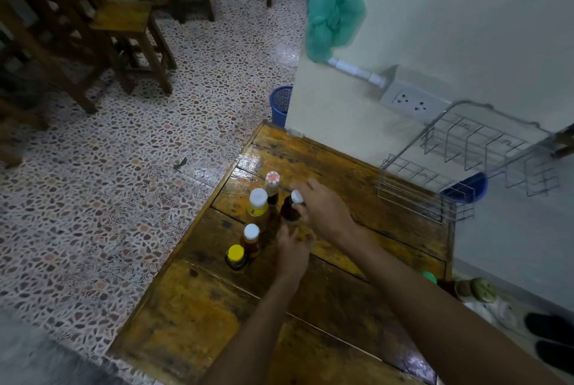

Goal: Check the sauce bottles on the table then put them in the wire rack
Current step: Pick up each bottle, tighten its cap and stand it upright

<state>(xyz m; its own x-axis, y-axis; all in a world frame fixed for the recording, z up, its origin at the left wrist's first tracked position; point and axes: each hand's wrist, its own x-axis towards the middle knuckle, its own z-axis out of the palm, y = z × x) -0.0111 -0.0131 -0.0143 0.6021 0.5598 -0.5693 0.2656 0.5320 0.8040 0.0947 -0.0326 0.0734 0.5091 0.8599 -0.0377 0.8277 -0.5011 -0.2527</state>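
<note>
Glossy dark bottle (290, 209), round white cap (297, 197), both hands gripping.

A blue mesh bin (281, 103) stood on the pebble-patterned floor (130, 148) by the wall corner. A green plastic bag (334, 16) hung from a white pipe (357, 69), near a wall socket (410, 100). Wooden chairs (93, 40) stood well apart.

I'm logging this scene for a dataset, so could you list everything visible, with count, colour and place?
sauce bottles: five, dark or amber, white, yellow and patterned caps, table's left edge
wire rack: one, silver, on wall right
table: one, brown wood
blue bowl: one, behind rack
blue bin: one, floor by wall
green bag: one, hanging on pipe
socket: one, white, wall
chairs: several, brown, far left
left hand: holds dark bottle's body
right hand: at its white cap
</note>
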